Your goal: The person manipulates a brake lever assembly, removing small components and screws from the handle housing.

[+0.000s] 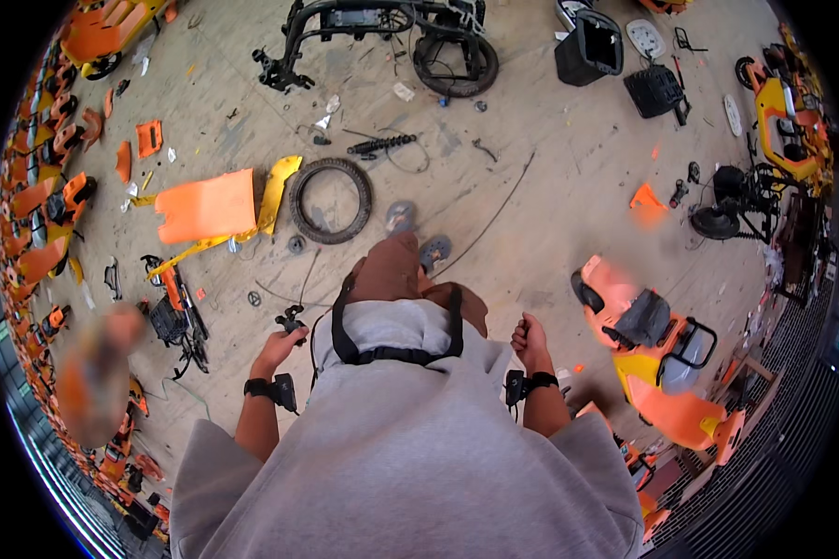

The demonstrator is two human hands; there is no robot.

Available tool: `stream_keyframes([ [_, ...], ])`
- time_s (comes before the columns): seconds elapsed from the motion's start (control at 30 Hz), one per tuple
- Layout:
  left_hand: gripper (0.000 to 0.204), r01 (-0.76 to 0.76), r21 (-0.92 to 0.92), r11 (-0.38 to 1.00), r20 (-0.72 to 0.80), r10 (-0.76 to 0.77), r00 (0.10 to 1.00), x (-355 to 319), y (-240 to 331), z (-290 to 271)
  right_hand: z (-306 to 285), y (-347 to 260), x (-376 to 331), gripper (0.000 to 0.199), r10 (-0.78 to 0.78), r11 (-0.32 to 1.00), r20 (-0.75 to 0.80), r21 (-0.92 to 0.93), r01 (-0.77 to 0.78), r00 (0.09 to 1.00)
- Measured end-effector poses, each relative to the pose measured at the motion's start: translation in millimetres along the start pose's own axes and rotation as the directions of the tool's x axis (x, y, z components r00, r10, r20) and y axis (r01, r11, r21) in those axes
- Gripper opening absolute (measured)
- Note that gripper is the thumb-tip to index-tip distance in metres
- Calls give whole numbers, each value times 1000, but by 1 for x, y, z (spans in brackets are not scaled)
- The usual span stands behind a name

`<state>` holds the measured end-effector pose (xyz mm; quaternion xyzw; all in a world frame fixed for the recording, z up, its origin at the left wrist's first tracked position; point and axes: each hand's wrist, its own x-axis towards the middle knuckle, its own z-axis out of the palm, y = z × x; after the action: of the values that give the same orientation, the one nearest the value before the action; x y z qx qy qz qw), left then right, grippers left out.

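My left hand (278, 348) is closed around a small black mechanical part (292, 319) that sticks out past the fingers. A thin dark cable rises near that part, but whether it is joined to it I cannot tell. Held out at my other side, my right hand (529, 341) is curled into a loose fist, with nothing showing in it. Both wrists carry black strapped-on devices. Ahead of my feet lies a black tyre (331, 200), beside an orange panel (207, 207) with a yellow strip (280, 191).
A stripped black scooter frame (364, 20) with a wheel lies ahead. A black bin (589, 51) and crate (653, 90) stand far right. An orange-yellow scooter (648, 340) is close on my right. A shock absorber (382, 144) and cables litter the floor. Rows of orange scooters line the left.
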<state>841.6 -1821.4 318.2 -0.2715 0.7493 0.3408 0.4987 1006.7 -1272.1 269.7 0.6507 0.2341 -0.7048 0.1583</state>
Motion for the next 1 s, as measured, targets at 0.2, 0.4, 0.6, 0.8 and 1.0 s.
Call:
stream_keyframes([
  [0.2, 55, 104, -256, 961, 27, -100, 995, 41, 31, 34, 19, -76, 13, 34, -78, 997, 63, 25, 77, 995],
  [0.4, 35, 2, -349, 937, -31, -13, 999, 85, 113, 65, 33, -156, -9, 35, -134, 990, -83, -45, 131, 988],
  [0.6, 27, -33, -574, 818, -7, 36, 999, 74, 242, 65, 38, -223, 12, 33, -199, 980, -224, -67, 189, 954],
  [0.8, 27, 45, -595, 803, -9, -62, 998, 87, 295, 69, 10, -281, 32, 26, -195, 981, -81, -40, 192, 978],
  [1.0, 37, 68, -612, 788, 47, -49, 998, 112, 343, 100, 79, -357, -52, 24, -584, 312, 448, -646, 697, 677],
])
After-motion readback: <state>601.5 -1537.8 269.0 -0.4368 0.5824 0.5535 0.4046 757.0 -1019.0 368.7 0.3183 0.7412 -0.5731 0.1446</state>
